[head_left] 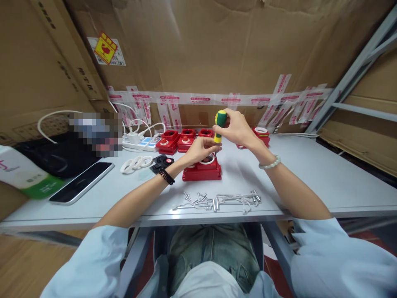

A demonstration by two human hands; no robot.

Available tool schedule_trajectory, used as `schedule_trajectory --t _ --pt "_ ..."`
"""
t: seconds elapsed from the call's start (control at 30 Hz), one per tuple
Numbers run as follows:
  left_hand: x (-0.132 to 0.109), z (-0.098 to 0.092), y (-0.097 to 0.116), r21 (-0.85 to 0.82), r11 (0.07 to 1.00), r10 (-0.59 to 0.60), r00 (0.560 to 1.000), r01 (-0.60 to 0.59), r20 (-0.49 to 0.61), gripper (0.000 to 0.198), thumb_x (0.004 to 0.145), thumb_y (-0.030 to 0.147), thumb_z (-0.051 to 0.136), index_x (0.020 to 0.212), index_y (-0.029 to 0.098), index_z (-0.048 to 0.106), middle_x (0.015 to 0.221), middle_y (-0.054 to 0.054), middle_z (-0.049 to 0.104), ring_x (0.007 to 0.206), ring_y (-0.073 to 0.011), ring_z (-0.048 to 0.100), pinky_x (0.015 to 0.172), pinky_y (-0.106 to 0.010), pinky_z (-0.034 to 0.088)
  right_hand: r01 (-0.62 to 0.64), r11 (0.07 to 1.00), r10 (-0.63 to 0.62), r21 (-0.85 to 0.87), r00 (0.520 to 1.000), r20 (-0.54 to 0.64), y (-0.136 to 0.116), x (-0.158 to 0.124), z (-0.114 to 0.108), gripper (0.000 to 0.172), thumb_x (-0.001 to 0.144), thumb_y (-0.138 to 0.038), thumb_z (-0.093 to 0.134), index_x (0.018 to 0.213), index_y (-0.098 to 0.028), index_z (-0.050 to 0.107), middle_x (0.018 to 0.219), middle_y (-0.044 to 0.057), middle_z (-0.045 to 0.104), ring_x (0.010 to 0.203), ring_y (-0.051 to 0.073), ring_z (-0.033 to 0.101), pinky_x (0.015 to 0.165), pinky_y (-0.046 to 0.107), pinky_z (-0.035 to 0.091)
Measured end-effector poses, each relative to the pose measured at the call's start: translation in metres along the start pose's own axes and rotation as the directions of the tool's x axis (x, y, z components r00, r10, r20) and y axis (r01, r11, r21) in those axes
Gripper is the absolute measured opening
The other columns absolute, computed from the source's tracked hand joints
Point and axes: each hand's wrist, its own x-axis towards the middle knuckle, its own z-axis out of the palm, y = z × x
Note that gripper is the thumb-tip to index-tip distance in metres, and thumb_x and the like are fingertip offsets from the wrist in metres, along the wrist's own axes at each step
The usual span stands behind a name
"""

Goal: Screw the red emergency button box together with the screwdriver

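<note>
A screwdriver [221, 119] with a green and yellow handle stands nearly upright, its tip down at the right side of a red box [202, 173]. My right hand [237, 128] is closed around the handle. Lower down, my left hand [201, 150] pinches at the yellow collar and shaft; the fingertips partly hide what they touch. A white ring [207, 159] sits on top of the red box, half covered by my left hand. In front of the box lie several metal screws [201, 200] and long metal pins [231, 198] with white strings.
Behind stand more red boxes [167, 142], another at right [262, 136], and a power strip [145, 142] with white cables. White rings [136, 164], black parts [163, 162], a phone [82, 182] and a tissue pack [27, 174] lie left. Cardboard [198, 49] walls the back.
</note>
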Motion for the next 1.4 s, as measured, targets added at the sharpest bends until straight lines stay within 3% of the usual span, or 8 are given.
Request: schedule_trajectory --t 0.2,0.43,0.63,0.77,0.9,1.07,1.27,1.4 --pt "0.001 0.002 -0.003 0.105 0.993 0.066 0.985 -0.050 -0.160 0.037 0.061 0.032 0.085 0.069 0.014 0.054 0.061 0.005 0.054 0.054 -0.0071 0.048 0.055 -0.022 0.037 0.008 0.990 0.001 0.143 0.998 -0.057 0.006 -0.008 0.011 0.027 0.069 -0.036 0.074 0.082 -0.016 0.060 0.077 0.005 0.069 0.070 0.019 0.063 0.067 0.033 0.048" --pt "0.000 -0.003 -0.002 -0.001 0.999 0.037 0.998 -0.037 0.041 0.032 0.069 0.036 0.080 0.083 0.011 0.065 0.081 -0.006 0.070 0.076 -0.0154 0.066 0.076 -0.030 0.050 -0.019 0.980 0.034 0.196 0.997 -0.073 0.006 -0.013 0.012 0.008 0.070 -0.022 0.062 0.072 -0.017 0.057 0.071 0.004 0.068 0.065 0.018 0.062 0.062 0.031 0.047" --pt "0.000 0.000 -0.005 0.161 0.983 0.102 0.989 -0.084 -0.107 0.031 0.065 0.032 0.083 0.073 0.013 0.060 0.065 0.001 0.060 0.058 -0.0094 0.054 0.057 -0.023 0.041 0.016 0.970 0.003 0.244 0.997 -0.079 0.005 -0.017 0.014 0.021 0.071 -0.034 0.069 0.077 -0.016 0.060 0.076 0.005 0.069 0.072 0.019 0.065 0.068 0.033 0.050" --pt "-0.001 -0.001 -0.001 0.178 0.974 0.146 0.989 -0.144 0.002 0.024 0.073 0.031 0.076 0.082 0.013 0.063 0.078 -0.002 0.067 0.070 -0.0123 0.061 0.069 -0.025 0.047 0.006 0.970 0.018 0.243 0.995 -0.097 0.005 -0.018 0.015 0.016 0.072 -0.030 0.067 0.077 -0.017 0.060 0.073 0.004 0.067 0.069 0.018 0.063 0.066 0.032 0.050" --pt "-0.003 -0.003 0.002 0.120 0.987 0.096 0.992 -0.105 0.081 0.020 0.075 0.030 0.071 0.081 0.012 0.066 0.081 -0.006 0.071 0.073 -0.0138 0.064 0.075 -0.029 0.051 -0.016 0.964 0.055 0.264 0.989 -0.140 0.009 -0.017 0.015 0.013 0.074 -0.028 0.066 0.076 -0.017 0.059 0.073 0.003 0.067 0.067 0.017 0.062 0.066 0.033 0.050" --pt "-0.003 0.000 -0.002 0.200 0.974 0.128 0.987 -0.107 -0.094 0.027 0.067 0.031 0.079 0.071 0.014 0.058 0.066 0.000 0.061 0.060 -0.0111 0.055 0.059 -0.024 0.044 0.007 0.966 0.024 0.258 0.993 -0.117 0.007 -0.020 0.017 0.024 0.073 -0.038 0.072 0.076 -0.017 0.060 0.074 0.004 0.068 0.069 0.018 0.063 0.065 0.033 0.050" --pt "-0.003 -0.001 0.001 0.165 0.971 0.175 0.985 -0.172 -0.003 0.023 0.075 0.027 0.070 0.092 0.013 0.065 0.094 -0.007 0.071 0.086 -0.0176 0.066 0.086 -0.032 0.051 0.014 0.968 0.019 0.249 0.992 -0.128 0.007 -0.021 0.017 0.020 0.077 -0.036 0.067 0.079 -0.016 0.061 0.073 0.004 0.069 0.067 0.018 0.064 0.064 0.032 0.049" --pt "-0.004 0.000 0.004 0.120 0.987 0.104 0.994 -0.108 0.037 0.018 0.076 0.025 0.068 0.088 0.011 0.068 0.089 -0.009 0.073 0.083 -0.0179 0.069 0.086 -0.034 0.052 -0.017 0.974 0.051 0.224 0.988 -0.146 0.011 -0.021 0.017 0.017 0.079 -0.035 0.065 0.078 -0.019 0.059 0.071 0.003 0.067 0.066 0.017 0.062 0.064 0.033 0.050"
